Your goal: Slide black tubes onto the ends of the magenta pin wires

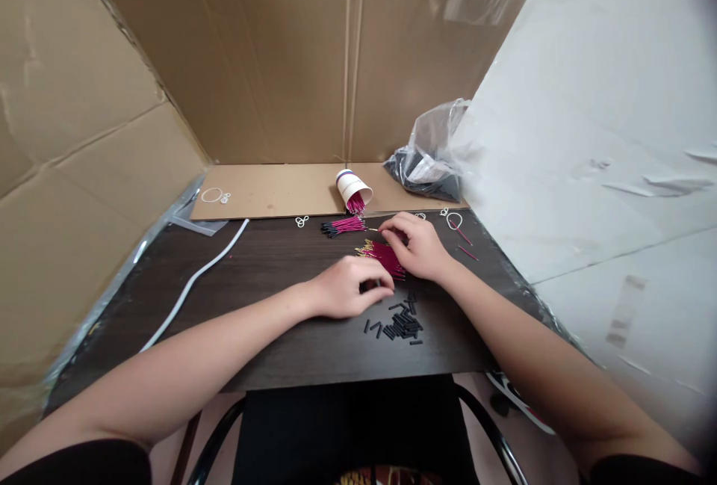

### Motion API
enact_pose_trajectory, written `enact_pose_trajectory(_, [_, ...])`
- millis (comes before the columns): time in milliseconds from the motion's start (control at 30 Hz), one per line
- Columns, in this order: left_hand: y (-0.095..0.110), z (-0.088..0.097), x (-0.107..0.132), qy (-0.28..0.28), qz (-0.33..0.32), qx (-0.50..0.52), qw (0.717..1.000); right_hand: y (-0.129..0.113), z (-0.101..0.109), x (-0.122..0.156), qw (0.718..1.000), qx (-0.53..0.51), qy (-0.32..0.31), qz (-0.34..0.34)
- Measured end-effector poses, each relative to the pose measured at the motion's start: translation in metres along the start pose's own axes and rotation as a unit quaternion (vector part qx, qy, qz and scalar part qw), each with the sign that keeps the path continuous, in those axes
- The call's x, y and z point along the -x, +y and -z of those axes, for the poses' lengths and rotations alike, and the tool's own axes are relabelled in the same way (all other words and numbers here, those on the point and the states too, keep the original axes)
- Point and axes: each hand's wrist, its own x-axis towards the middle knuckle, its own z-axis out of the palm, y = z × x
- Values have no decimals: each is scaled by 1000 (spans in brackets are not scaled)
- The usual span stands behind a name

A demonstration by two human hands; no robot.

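My right hand (417, 244) pinches a thin wire (373, 229) whose gold-coloured end points left past the fingertips. Below it lies a row of dark pink wires (386, 257) with gold ends, partly hidden by both hands. My left hand (354, 287) is curled at the near side of this row, thumb and fingers brought together; whatever is between them cannot be made out. Just nearer to me is a loose pile of short black tubes (402, 324). Beyond the hands rests a bundle of pink wires with black ends (343, 226).
A paper cup (352, 187) lies tipped with pink wires at its mouth. Behind stands a clear bag (429, 164) of black pieces. A white tube (193, 279) crosses the left side. Rubber bands (302, 222) and stray wires (467, 252) lie about. Cardboard walls (269, 59) enclose the table.
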Motion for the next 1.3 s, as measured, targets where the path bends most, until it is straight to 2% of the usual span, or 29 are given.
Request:
enact_pose_trajectory(100, [-11,9,-3,152,111,21,982,-4,1,0,1000,-3,17,-13])
enact_pose_trajectory(200, [-32,18,-7,244,169,96,950,-7,2,0,999,-7,29,-16])
enact_pose_trajectory(367, [-51,20,-10,243,190,139,941,-9,1,0,1000,-3,18,7])
enact_pose_trajectory(767, [-46,19,-10,229,188,106,949,-8,-2,1,999,-25,-6,23])
enact_pose_trajectory(967, [-45,19,-10,231,182,105,950,-8,2,1,1000,-8,5,15])
enact_pose_trajectory(1300, [-43,18,-9,218,176,69,957,-8,2,1,999,-1,-16,31])
